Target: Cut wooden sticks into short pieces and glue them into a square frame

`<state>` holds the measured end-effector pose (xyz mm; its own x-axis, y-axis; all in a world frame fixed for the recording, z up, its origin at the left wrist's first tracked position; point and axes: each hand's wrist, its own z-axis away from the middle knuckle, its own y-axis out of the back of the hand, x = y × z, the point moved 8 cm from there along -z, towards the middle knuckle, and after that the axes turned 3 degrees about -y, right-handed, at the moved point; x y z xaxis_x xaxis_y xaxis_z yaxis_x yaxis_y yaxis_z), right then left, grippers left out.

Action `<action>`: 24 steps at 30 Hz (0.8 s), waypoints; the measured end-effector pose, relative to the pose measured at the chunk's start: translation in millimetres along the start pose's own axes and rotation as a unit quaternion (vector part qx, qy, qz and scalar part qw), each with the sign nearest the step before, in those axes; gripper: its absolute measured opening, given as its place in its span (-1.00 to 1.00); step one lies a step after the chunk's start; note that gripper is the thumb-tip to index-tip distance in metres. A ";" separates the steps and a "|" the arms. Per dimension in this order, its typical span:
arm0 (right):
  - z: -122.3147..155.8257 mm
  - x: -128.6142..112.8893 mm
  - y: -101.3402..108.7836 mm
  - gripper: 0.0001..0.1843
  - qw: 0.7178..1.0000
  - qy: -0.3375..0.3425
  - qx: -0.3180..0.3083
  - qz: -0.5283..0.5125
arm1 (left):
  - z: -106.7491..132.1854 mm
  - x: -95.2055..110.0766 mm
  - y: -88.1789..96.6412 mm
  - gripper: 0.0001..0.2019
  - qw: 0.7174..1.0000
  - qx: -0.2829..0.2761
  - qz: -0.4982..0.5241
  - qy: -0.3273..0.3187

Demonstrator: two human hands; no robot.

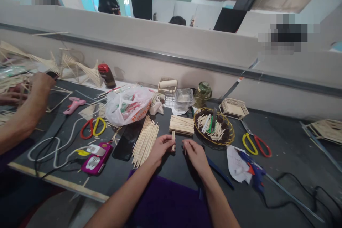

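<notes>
Between the thumb and fingers of my left hand (162, 146) are short wooden sticks (173, 138), held upright side by side. My right hand (194, 152) is a little to the right, thumb and fingers pinched together; whatever is between them is too small to make out. Just beyond both hands lies a neat stack of short sticks (181, 124). A bundle of longer sticks (146, 140) rests left of my left hand. Past my right hand stands a wicker basket (232, 136) with loose stick pieces and a green-handled tool (213, 123) in it.
On the right are scissors (249, 142), a blue glue gun (253, 171) and its cord. To the left lie a phone (125, 146), a purple power strip (97, 160), a plastic bag (125, 105) and a pink glue gun (74, 105). A co-worker's arm (29, 110) reaches in at far left.
</notes>
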<state>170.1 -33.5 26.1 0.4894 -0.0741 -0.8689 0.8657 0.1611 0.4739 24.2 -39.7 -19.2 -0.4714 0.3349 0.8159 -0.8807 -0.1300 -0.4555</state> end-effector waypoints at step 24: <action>76.6 -55.3 2.8 -0.39 0.919 0.358 0.034 0.160 | 38.3 -5.9 -38.7 -0.67 0.969 -0.186 0.095 0.135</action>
<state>153.5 -104.3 86.5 0.5456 0.6377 -0.5437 0.7064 -0.0010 0.7078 59.3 -72.3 7.3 -0.5500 0.5760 0.6048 -0.6774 0.1160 -0.7264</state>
